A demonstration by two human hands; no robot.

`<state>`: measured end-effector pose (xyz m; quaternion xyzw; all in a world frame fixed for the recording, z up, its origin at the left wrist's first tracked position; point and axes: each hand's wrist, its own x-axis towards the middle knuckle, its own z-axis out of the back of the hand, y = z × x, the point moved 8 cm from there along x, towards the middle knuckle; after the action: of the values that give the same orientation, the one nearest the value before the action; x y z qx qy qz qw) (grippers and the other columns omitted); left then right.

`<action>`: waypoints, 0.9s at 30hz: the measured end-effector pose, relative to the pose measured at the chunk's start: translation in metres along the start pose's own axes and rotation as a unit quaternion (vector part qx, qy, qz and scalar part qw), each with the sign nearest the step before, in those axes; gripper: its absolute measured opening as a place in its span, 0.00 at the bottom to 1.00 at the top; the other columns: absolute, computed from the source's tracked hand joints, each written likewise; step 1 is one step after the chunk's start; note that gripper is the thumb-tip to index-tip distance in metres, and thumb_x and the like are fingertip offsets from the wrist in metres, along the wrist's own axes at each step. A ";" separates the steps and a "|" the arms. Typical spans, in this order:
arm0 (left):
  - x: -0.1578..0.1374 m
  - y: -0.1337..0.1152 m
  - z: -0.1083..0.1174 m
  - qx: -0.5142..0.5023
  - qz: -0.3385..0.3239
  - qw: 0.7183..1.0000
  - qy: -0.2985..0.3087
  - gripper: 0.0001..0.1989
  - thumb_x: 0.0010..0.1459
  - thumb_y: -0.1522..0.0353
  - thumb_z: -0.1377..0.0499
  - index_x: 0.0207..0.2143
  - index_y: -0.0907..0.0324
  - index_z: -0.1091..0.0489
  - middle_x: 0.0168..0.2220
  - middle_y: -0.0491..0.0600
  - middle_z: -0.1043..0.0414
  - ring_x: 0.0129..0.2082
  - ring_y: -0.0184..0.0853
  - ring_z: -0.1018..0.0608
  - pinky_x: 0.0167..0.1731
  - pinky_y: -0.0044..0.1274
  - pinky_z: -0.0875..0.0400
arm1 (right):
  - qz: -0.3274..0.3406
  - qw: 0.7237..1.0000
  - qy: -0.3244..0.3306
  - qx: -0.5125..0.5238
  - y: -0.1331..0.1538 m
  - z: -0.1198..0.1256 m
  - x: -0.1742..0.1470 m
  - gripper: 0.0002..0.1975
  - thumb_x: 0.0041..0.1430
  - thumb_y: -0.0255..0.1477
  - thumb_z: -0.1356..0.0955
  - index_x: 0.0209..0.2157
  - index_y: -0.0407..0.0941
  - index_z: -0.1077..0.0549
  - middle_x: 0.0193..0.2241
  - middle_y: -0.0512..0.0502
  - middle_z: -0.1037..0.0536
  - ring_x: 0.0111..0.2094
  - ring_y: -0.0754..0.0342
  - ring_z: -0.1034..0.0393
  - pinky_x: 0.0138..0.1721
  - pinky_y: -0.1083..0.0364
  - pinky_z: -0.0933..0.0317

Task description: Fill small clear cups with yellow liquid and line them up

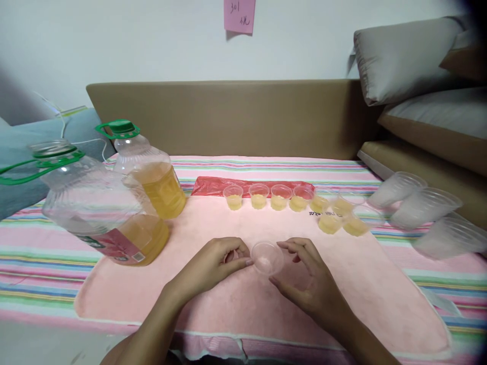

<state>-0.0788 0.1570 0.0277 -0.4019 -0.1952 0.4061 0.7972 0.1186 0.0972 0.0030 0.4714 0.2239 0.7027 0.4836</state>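
Both forearms [162, 317] cross the pink mat [236, 309] at its near edge, left hand [216, 261] nearly pinched, right hand [314, 279] curved wider.

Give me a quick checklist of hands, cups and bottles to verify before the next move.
1. Left hand on the small cup: thumb and finger at its left rim. Ok.
2. Right hand touching the cup: fingers spread around its right side, contact unclear. Cannot tell.
3. Cup between the hands without liquid: none visible in it. Ok.
4. Near bottle uncapped: its mouth is bare, yellow liquid inside. Ok.
5. Far bottle closed: green cap on. Ok.
6. Spare cup stacks upright: three stacks lie on their sides at the right. Not ok, if they should stand.
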 end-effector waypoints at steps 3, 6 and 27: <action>0.000 0.001 0.000 -0.003 -0.001 1.000 -0.001 0.11 0.68 0.61 0.37 0.34 0.57 0.26 0.30 0.39 0.30 0.30 0.29 0.33 0.31 0.22 0.41 | -0.001 1.000 -0.007 0.014 0.000 0.000 0.000 0.21 0.68 0.41 0.25 0.59 0.57 0.30 0.53 0.52 0.34 0.49 0.51 0.36 0.49 0.53 0.35; 0.001 0.002 0.000 -0.007 -0.003 1.000 -0.001 0.11 0.68 0.60 0.37 0.34 0.57 0.27 0.31 0.39 0.30 0.30 0.28 0.33 0.31 0.22 0.41 | 0.000 1.000 -0.013 0.022 0.001 -0.001 0.000 0.21 0.68 0.40 0.25 0.59 0.57 0.29 0.53 0.51 0.34 0.49 0.51 0.35 0.49 0.54 0.35; 0.000 0.006 0.016 -0.008 0.001 0.999 -0.047 0.22 0.73 0.56 0.50 0.28 0.58 0.36 0.27 0.42 0.34 0.29 0.31 0.32 0.32 0.25 0.41 | 0.007 0.998 -0.055 0.026 -0.003 0.016 0.000 0.22 0.74 0.45 0.28 0.61 0.52 0.32 0.54 0.48 0.34 0.48 0.50 0.35 0.49 0.53 0.37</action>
<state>-0.0920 0.1667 0.0327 -0.3890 -0.2356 0.4239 0.7833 0.1340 0.0960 0.0080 0.5230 0.2122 0.6730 0.4781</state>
